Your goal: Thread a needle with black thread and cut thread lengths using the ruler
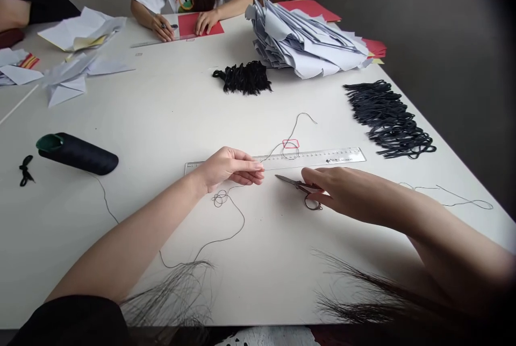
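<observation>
Over the clear ruler [318,159], my left hand [231,167] pinches a thin dark thread [276,148] between thumb and fingers. One end of the thread loops over the ruler and out past its far edge. More thread curls loosely on the table below that hand. My right hand [334,187] has its fingers on the handles of small metal scissors [300,185], which lie on or just above the table. Their blades look closed and point left towards my left hand. A dark thread spool [86,155] with a green core lies on its side at the left.
Black thread bundles lie in a row [389,117] at the right edge, with another heap [245,77] at centre back. A tall stack of folded papers [306,40] stands behind. Across the white table [141,115], a person's hands [205,22] rest on red paper [187,24].
</observation>
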The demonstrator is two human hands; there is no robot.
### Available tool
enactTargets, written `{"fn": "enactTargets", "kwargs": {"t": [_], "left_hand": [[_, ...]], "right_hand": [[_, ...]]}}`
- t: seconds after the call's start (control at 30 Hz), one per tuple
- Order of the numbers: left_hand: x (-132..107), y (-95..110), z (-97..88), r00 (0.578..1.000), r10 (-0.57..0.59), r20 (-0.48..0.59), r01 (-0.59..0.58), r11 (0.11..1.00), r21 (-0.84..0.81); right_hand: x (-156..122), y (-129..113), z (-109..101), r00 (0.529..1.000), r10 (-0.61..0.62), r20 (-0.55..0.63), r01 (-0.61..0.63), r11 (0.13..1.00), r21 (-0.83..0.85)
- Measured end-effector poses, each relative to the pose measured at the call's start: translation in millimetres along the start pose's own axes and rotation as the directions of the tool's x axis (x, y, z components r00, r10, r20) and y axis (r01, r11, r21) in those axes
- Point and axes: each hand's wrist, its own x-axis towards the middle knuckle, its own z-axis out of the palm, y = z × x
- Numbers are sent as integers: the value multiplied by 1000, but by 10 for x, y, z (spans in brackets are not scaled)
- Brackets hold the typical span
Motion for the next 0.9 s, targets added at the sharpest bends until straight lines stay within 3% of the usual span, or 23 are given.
{"fn": "enactTargets", "kwargs": {"t": [0.07, 0.13, 0.17, 0.23, 0.33, 0.43, 0.53, 0.63, 0.73, 0.8, 0.9], "left_hand": [[-12, 42, 2, 996, 56, -71, -57, 998, -20], [-19, 83, -11, 955, 174, -240, -189, 981, -42], [-21, 101, -29, 906, 234, -352, -267, 963, -46], [-20, 132, -92, 770, 306, -560, -386, 922, -28], [-19, 160, -239, 617, 323, -718, -436, 899, 30], [-22, 171, -369, 562, 325, -760, -431, 900, 66], [-27, 169, -430, 551, 314, -773, -410, 909, 77], [-37, 160, -488, 537, 345, -770, -368, 917, 155], [-65, 155, -631, 511, 422, -749, -274, 906, 324], [-105, 162, -769, 494, 481, -724, -117, 862, 492], [-194, 194, -966, 464, 518, -719, 268, 691, 671]], "right_hand": [[-18, -37, -2, 1000, -24, -17, 23, 999, -26], [-38, -66, 1, 998, -59, -35, 57, 997, -45], [-46, -70, 2, 996, -77, -42, 75, 996, -48], [-45, -44, -9, 993, -111, -51, 110, 994, -24], [51, 98, -67, 982, -137, -133, 152, 982, 108], [306, 340, -137, 924, 34, -382, 80, 958, 277], [632, 585, -155, 769, 356, -530, -144, 906, 399], [881, 743, -116, 672, 513, -534, -282, 844, 456], [983, 792, -81, 662, 537, -523, -299, 829, 473], [976, 784, -90, 674, 514, -530, -269, 840, 472], [888, 748, -163, 648, 491, -582, -180, 842, 509]]}}
